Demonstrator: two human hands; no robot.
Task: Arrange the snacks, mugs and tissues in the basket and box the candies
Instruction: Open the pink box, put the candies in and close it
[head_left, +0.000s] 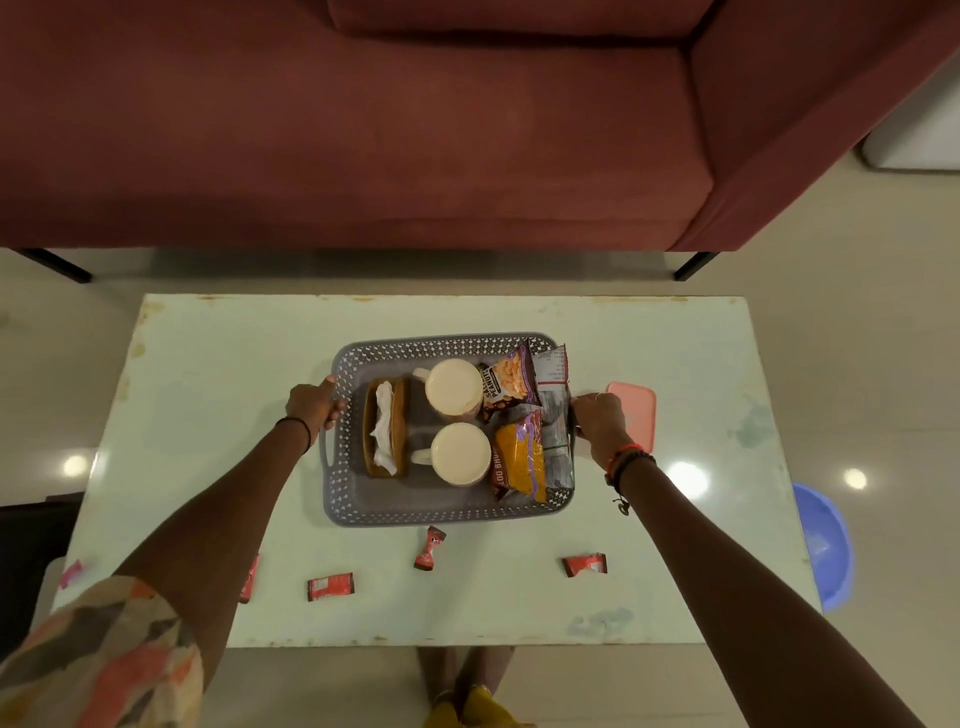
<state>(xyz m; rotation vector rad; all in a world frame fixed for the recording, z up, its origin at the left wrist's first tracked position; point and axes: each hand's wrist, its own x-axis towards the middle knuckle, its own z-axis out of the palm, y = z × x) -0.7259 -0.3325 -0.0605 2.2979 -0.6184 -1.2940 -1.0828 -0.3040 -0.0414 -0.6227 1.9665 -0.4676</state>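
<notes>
Nearest of all is a patterned sleeve (104, 660) on the left arm. Just past it, red-wrapped candies (330, 586) lie loose on the pale table (208, 364). One is half hidden beside the left forearm, one lies clear of it, and one sits close to the near wall of the basket (447, 512). Another lies out by the right forearm, and a fifth sits at the table's left edge. They form a rough row along the near edge, between the person and the grey basket, and none is boxed yet. Both hands are on the basket. The left hand (311, 402) curls its fingers round the left wall, and the right hand (597, 418) grips the right wall at its handle slot. Inside, the tissue holder (385, 426) lies along the left side and two mugs (453, 387) stand in the middle, one behind the other. The snack packets (519, 460) lean against the right wall, so that part of the task looks done. The pink box (641, 410) sits on the table just beyond the right hand, beside the basket's right wall; the hand hides whether they touch. Its lid appears to be on. The right hand is therefore much nearer the box, while the candies lie back toward the person from both hands, more of them on the left arm's side. Boxing them probably means bringing the box forward or carrying candies rightward.
</notes>
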